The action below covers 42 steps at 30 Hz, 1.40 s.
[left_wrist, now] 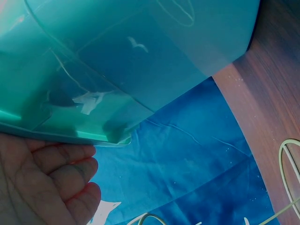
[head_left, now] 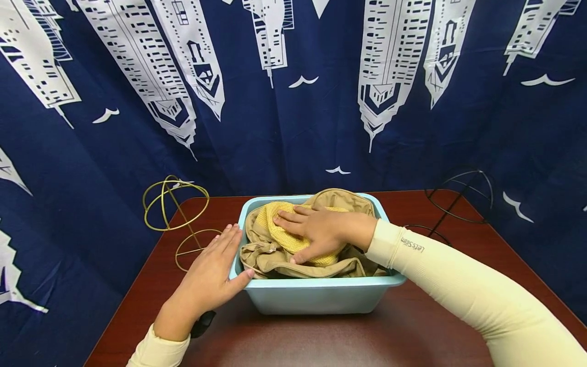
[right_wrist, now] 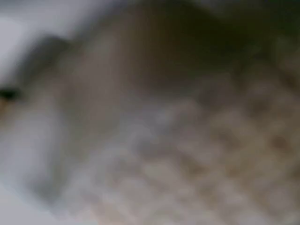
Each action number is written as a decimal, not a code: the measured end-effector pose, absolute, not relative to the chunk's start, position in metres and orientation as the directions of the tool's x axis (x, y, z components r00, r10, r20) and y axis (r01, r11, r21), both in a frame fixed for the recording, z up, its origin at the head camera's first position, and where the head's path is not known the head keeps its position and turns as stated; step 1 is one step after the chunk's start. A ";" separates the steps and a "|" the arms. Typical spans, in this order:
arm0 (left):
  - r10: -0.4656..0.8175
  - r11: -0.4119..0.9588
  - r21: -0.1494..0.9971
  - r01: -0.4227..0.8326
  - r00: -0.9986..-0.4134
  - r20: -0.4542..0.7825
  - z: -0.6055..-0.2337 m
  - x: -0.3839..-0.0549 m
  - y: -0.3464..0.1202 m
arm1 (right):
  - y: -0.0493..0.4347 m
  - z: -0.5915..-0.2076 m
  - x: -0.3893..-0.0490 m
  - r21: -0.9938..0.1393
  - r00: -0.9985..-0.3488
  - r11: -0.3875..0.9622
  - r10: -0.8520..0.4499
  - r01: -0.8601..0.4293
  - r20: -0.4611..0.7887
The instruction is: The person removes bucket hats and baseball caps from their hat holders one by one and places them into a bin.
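Note:
A light blue plastic tub (head_left: 316,298) stands on the table, filled with a crumpled tan cloth item (head_left: 341,198) that has zipper-like edges. On top lies a yellow knitted piece (head_left: 275,216), partly hidden by my right hand (head_left: 321,230). That hand rests on the knit with fingers spread and palm down. My left hand (head_left: 208,270) lies along the tub's left rim, fingers straight, thumb at the near corner. In the left wrist view, the left fingers (left_wrist: 70,176) sit right beside the tub's rim. The right wrist view is blurred, with only a close, coarse texture showing.
A gold wire stand (head_left: 167,230) is at the left of the reddish-brown table (head_left: 435,316). Behind my right forearm stands a black wire stand (head_left: 447,214). A dark blue curtain (head_left: 293,122) with white building prints hangs behind the table.

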<state>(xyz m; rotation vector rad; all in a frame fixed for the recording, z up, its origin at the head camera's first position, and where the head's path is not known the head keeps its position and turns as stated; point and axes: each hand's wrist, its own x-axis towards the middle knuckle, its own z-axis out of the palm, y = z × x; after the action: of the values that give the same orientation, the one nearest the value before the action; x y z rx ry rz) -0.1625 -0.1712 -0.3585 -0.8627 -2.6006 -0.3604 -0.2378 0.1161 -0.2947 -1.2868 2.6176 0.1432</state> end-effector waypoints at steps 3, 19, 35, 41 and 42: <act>0.520 0.778 0.124 0.616 -0.742 0.423 -0.358 -0.163 -0.171 | 0.120 -0.281 -0.231 0.007 -0.595 0.605 -0.782 -0.796 -0.185; 0.520 0.778 0.126 0.616 -0.743 0.422 -0.359 -0.163 -0.171 | 0.107 -0.269 -0.199 0.155 -0.585 0.575 -0.810 -0.804 -0.030; 0.526 0.775 0.114 0.622 -0.734 0.430 -0.359 -0.166 -0.173 | 0.113 -0.288 -0.252 0.049 -0.657 0.655 -0.748 -0.754 -0.095; 0.528 0.775 0.110 0.623 -0.732 0.431 -0.360 -0.165 -0.172 | 0.115 -0.301 -0.255 0.005 -0.630 0.635 -0.765 -0.773 -0.134; 0.528 0.775 0.111 0.622 -0.733 0.428 -0.361 -0.165 -0.172 | 0.115 -0.303 -0.255 0.004 -0.628 0.634 -0.766 -0.773 -0.138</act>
<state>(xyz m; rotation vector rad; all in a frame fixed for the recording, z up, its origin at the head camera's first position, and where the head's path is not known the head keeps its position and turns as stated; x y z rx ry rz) -0.1648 -0.1721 -0.3605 -0.8759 -2.5929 -0.3500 -0.2546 0.1149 -0.3031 -1.2902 2.7269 0.0950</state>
